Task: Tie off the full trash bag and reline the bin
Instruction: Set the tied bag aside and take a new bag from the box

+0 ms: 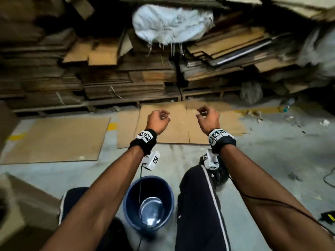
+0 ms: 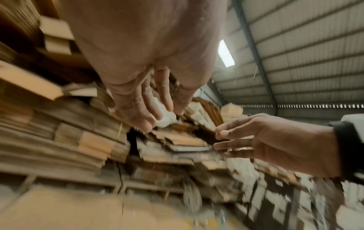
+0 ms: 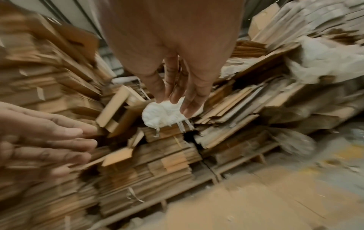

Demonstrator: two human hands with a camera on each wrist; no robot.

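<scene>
A blue bin point(image 1: 129, 200) stands on the floor between my knees, unlined, with a shiny bare bottom. A white woven sack point(image 1: 170, 24), blurred, is up against the cardboard stack ahead, with frayed strings hanging from it; it also shows in the right wrist view point(image 3: 163, 116) and partly in the left wrist view point(image 2: 167, 116). My left hand point(image 1: 164, 115) and right hand point(image 1: 200, 114) are raised side by side over the floor, apart from the sack. Both hold nothing, and their fingers are loosely bent. The wrist views show the left fingers point(image 2: 145, 109) and right fingers point(image 3: 189, 99) relaxed.
Tall stacks of flattened cardboard point(image 1: 126, 77) on wooden pallets fill the space ahead. Flat cardboard sheets point(image 1: 54, 138) lie on the concrete floor. A box point(image 1: 23, 205) sits at my left. A plastic bottle point(image 1: 287, 104) and scraps lie at the right, and a cable point(image 1: 328, 178) trails there.
</scene>
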